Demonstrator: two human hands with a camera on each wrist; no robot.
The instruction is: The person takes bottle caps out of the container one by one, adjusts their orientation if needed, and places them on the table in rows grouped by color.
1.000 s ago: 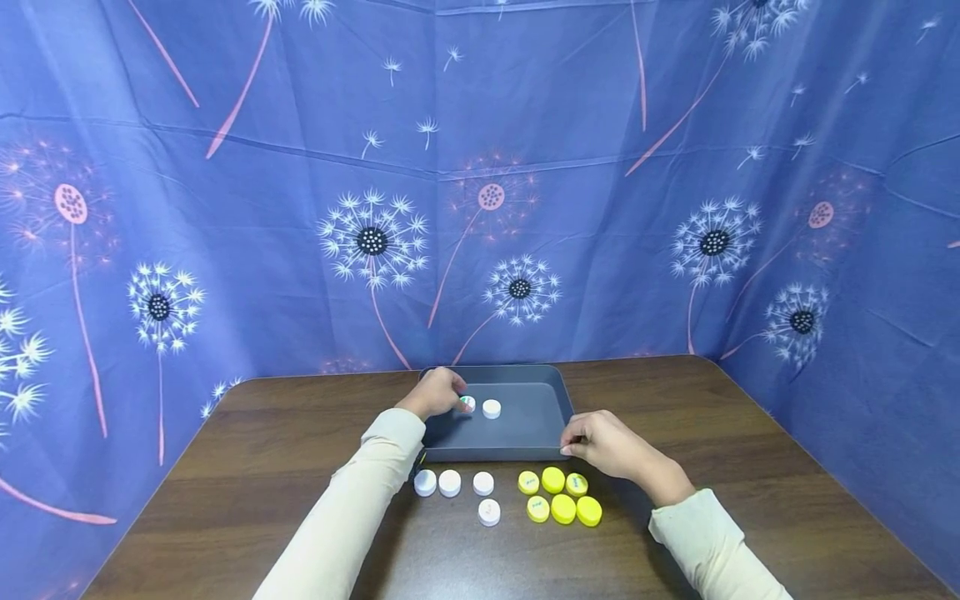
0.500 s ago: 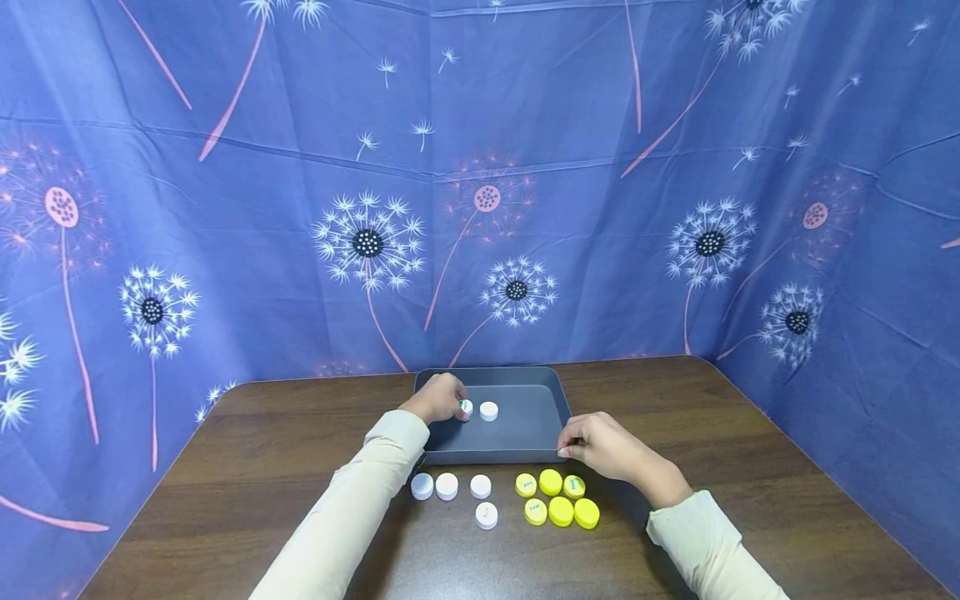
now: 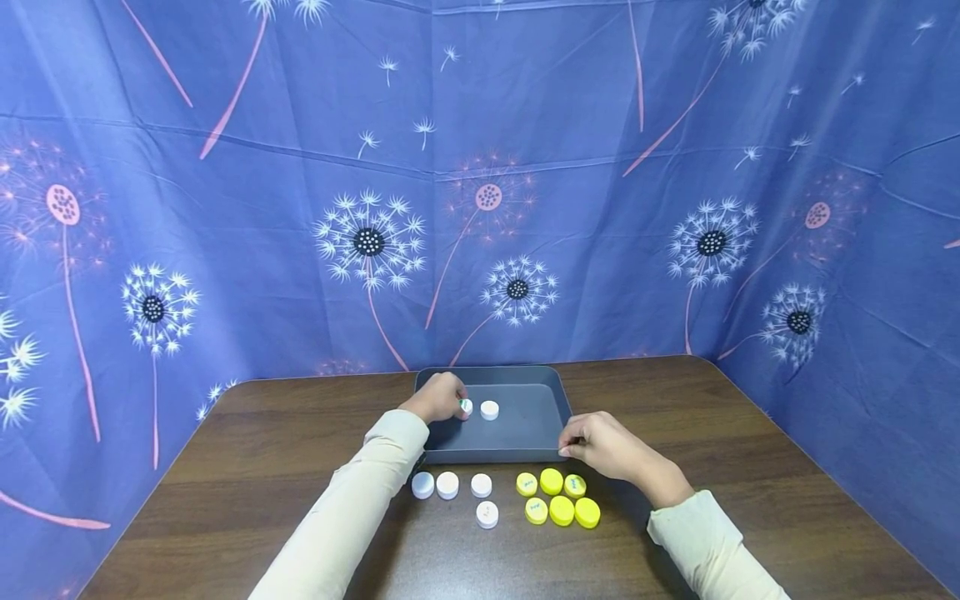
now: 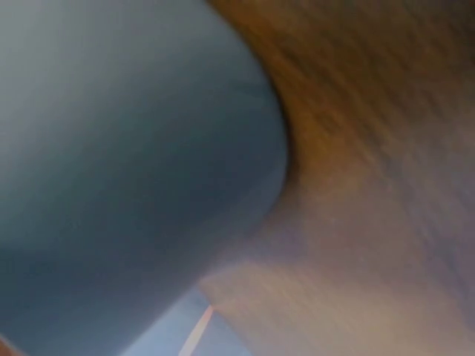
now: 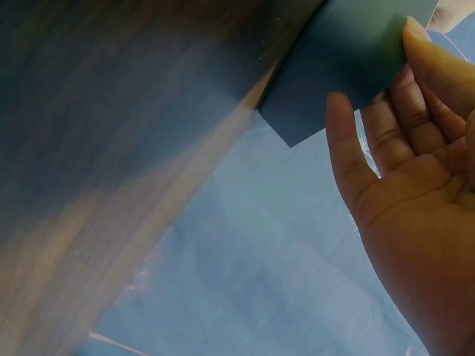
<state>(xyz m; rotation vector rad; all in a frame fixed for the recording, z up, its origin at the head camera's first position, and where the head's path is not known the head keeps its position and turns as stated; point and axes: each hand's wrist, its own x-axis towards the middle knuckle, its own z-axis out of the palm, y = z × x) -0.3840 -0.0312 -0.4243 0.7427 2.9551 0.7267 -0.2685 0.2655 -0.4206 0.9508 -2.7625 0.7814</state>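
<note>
In the head view, my left hand point(image 3: 437, 397) reaches into the left side of a dark grey tray point(image 3: 528, 421). Its fingertips pinch a white bottle cap point(image 3: 467, 407) with a green mark, partly hidden by the fingers. Just right of it, a second white cap point(image 3: 490, 410) lies on the tray floor. My right hand point(image 3: 606, 443) holds the tray's near right corner. Thumb and fingers of this hand stand on either side of the tray wall point(image 5: 338, 63) in the right wrist view. The left wrist view shows only the blurred tray wall point(image 4: 148, 163), not the hand.
Several white caps point(image 3: 447, 486) lie on the brown wooden table point(image 3: 285, 467) before the tray. Right of them, several yellow caps point(image 3: 562, 511) sit in two rows, some with blue marks. A blue dandelion-print cloth point(image 3: 600, 250) hangs behind the table and along its sides.
The left hand's fingers have come down from above the green-marked cap and now pinch it at its left side. The right hand stays at the tray corner.
</note>
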